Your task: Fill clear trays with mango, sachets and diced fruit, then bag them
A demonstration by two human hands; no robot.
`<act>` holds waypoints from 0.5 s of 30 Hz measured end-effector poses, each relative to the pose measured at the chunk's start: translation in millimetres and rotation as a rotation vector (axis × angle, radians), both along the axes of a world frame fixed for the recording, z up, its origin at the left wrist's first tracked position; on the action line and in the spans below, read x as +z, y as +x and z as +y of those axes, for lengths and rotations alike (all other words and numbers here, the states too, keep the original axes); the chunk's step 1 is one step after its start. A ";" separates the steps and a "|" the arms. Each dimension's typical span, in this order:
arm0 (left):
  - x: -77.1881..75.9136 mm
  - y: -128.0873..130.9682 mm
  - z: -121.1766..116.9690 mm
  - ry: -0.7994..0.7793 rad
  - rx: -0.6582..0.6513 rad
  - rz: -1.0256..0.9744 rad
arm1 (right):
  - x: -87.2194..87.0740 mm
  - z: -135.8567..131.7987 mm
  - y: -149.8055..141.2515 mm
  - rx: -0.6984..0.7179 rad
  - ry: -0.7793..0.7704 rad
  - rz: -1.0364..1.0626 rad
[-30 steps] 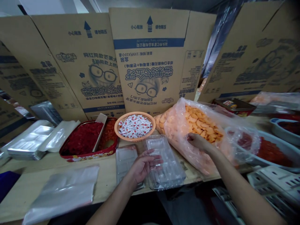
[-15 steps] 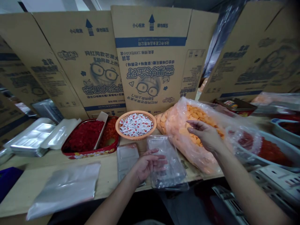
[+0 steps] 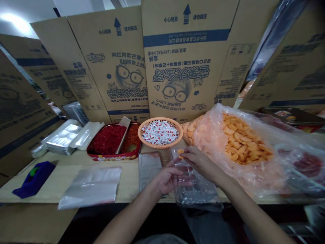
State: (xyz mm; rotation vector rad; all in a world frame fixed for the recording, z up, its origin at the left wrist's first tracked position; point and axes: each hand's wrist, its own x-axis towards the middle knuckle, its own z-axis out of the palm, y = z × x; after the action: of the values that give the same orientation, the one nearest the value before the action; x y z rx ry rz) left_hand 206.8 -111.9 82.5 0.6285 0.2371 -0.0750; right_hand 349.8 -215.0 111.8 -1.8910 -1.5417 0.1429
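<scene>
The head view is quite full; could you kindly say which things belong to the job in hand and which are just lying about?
In the job, it seems:
right hand, pinching an orange piece
left hand, at the clear tray
open bag of like pieces

Apparently lying about, untouched:
basket of packets
red tin
blue holder
flat plastic
stacked trays

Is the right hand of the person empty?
No, the right hand pinches an orange piece near the clear tray.
</scene>
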 end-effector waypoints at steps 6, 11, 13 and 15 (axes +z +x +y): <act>-3.4 -2.0 5.5 0.016 0.000 0.006 | 7.2 -21.3 9.4 0.005 0.168 -0.147; 2.8 -10.4 13.2 0.015 0.036 0.036 | 2.4 -55.5 86.0 -0.874 0.079 -0.143; 4.9 -13.7 15.7 0.009 0.062 0.050 | -12.2 -66.2 118.0 -0.887 -0.231 -0.039; 5.9 -16.3 17.2 0.004 0.076 0.063 | -28.4 -70.3 137.6 -0.874 -0.352 0.074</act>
State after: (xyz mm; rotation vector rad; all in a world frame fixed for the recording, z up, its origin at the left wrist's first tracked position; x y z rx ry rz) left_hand 190.5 -94.7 88.5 0.6207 0.3214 -0.0212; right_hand 487.3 -285.3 83.3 -2.6279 -0.5518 0.0867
